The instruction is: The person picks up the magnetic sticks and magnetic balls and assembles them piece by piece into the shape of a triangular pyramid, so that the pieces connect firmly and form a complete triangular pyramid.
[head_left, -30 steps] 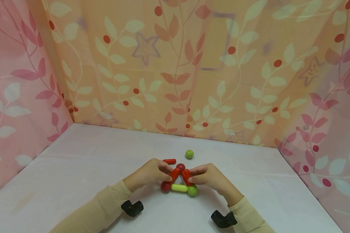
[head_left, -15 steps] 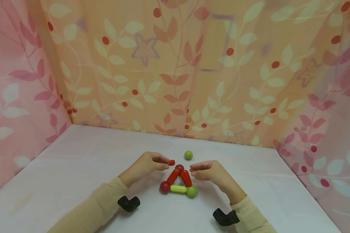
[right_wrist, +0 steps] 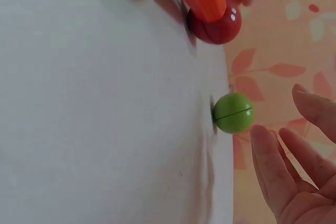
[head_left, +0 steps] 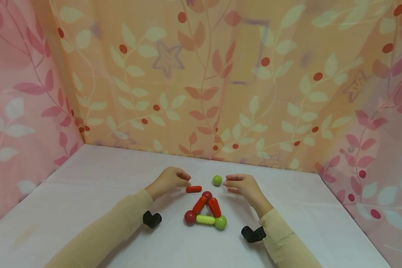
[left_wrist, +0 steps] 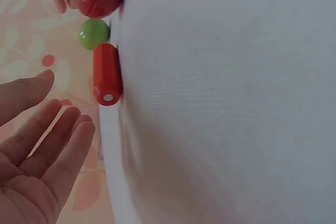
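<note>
A triangle of rods and balls lies on the white table: a red ball (head_left: pixel 207 195) at the far corner, another red ball (head_left: pixel 190 217) at near left, a green ball (head_left: pixel 220 222) at near right. Two red rods (head_left: pixel 199 205) form its sides and a yellow-green rod (head_left: pixel 206 219) its near edge. My left hand (head_left: pixel 170 181), fingers extended, hovers beside a loose red rod (head_left: pixel 194 189), whose end shows a silvery disc in the left wrist view. Close to a loose green ball (head_left: pixel 217 180), my right hand (head_left: pixel 246 186) has its fingers spread, with a small gap between.
A white cloth (head_left: pixel 120 167) covers the table. Patterned curtains (head_left: pixel 201 74) rise behind it and at both sides. Black camera mounts (head_left: pixel 152 219) sit below both wrists, on beige sleeves (head_left: pixel 120 219).
Both hands have let go of the triangle's red side rods and moved outward and farther back. The left is now by the loose red rod, the right by the loose green ball.
</note>
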A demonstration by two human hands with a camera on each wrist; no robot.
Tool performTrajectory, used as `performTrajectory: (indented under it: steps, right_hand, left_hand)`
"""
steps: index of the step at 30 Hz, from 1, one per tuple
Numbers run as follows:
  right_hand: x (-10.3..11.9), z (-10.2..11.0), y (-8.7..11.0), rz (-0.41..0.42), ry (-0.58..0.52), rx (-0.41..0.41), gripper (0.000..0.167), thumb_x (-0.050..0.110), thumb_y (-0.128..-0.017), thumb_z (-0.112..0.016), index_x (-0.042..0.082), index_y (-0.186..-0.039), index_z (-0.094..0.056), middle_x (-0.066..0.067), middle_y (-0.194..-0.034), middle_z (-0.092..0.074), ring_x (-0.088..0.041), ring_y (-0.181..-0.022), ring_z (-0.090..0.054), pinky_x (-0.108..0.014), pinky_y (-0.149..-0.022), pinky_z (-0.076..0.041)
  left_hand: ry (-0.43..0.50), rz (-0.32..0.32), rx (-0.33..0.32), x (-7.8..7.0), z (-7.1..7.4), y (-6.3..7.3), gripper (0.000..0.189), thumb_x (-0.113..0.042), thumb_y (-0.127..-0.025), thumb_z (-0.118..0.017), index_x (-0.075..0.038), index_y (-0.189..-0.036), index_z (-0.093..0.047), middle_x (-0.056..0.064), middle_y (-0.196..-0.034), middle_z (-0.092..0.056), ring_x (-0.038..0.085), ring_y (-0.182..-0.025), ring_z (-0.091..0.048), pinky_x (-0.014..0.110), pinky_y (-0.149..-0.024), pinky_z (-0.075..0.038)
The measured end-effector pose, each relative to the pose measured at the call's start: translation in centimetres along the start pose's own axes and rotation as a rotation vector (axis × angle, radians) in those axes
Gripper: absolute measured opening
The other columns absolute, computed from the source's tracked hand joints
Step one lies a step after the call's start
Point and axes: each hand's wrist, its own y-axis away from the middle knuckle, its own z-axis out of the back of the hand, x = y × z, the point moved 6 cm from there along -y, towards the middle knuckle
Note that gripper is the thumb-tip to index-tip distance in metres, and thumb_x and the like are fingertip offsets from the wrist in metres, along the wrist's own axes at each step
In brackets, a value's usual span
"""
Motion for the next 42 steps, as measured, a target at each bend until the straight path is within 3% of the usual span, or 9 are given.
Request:
performTrajectory:
  steps: [5, 10, 16, 29, 34, 42]
  right_hand:
    - [-0.1, -0.3, -1.3, -0.036, 0.010, -0.015, 0.041, 0.014, -0.091, -0.071, -0.004, -0.127, -0.064, -0.019, -0.128, -0.066, -0.031, -0.113, -0.067, -0.037, -0.095, -0.055]
    - [-0.3, -0.6, -2.3, -0.058, 0.020, -0.026, 0.041, 0.014, -0.090, -0.072, -0.004, -0.126, -0.064, -0.019, -0.130, -0.064, -0.027, -0.106, -0.070, -0.036, -0.094, -0.056]
    - [-0.6, -0.7, -2.9, -0.101, 0.019, -0.056, 0.040, 0.014, -0.088, -0.075, -0.003, -0.123, -0.066, -0.017, -0.118, -0.071, -0.022, -0.095, -0.072, -0.034, -0.090, -0.057]
    - [-1.5, -1.1, -3.8, -0.106, -0.069, -0.030, 0.036, 0.009, -0.087, -0.074, -0.006, -0.120, -0.067, -0.013, -0.109, -0.074, -0.018, -0.095, -0.072, -0.037, -0.093, -0.056]
    - [-1.5, -1.4, -3.9, -0.101, -0.074, -0.031, 0.034, 0.008, -0.086, -0.076, -0.006, -0.116, -0.069, -0.014, -0.108, -0.075, -0.016, -0.094, -0.072, -0.036, -0.092, -0.057]
    - [-1.6, -1.7, -3.9, -0.100, -0.053, -0.039, 0.035, 0.011, -0.086, -0.077, -0.004, -0.116, -0.070, -0.016, -0.113, -0.073, -0.019, -0.099, -0.071, -0.036, -0.094, -0.056]
  left_hand:
    - [-0.060, 0.001, 0.022, -0.1, -0.6, -1.0, 0.021, -0.018, -0.084, -0.079, -0.011, -0.103, -0.076, 0.002, -0.099, -0.071, 0.018, -0.089, -0.062, 0.030, -0.080, -0.055]
    - [-0.095, 0.013, 0.040, -0.1, -1.2, -1.5, 0.019, -0.018, -0.083, -0.080, -0.011, -0.101, -0.076, 0.002, -0.098, -0.070, 0.019, -0.088, -0.060, 0.029, -0.080, -0.053]
    - [-0.105, 0.001, 0.079, -0.3, -1.8, -1.8, 0.020, -0.016, -0.083, -0.079, -0.009, -0.101, -0.076, 0.003, -0.094, -0.070, 0.019, -0.086, -0.060, 0.029, -0.080, -0.054]
    - [-0.161, -0.028, 0.115, -0.9, -2.3, -1.8, 0.011, -0.010, -0.078, -0.082, -0.008, -0.089, -0.079, 0.000, -0.081, -0.071, 0.014, -0.078, -0.057, 0.020, -0.065, -0.045]
    - [-0.151, 0.006, 0.121, -1.0, -2.3, -1.4, 0.009, -0.010, -0.080, -0.081, -0.008, -0.088, -0.079, 0.000, -0.078, -0.071, 0.013, -0.073, -0.058, 0.019, -0.063, -0.046]
    - [-0.060, 0.022, 0.095, -1.5, -2.0, -1.1, 0.011, -0.014, -0.082, -0.080, -0.011, -0.093, -0.079, 0.002, -0.089, -0.072, 0.015, -0.081, -0.062, 0.024, -0.074, -0.057]
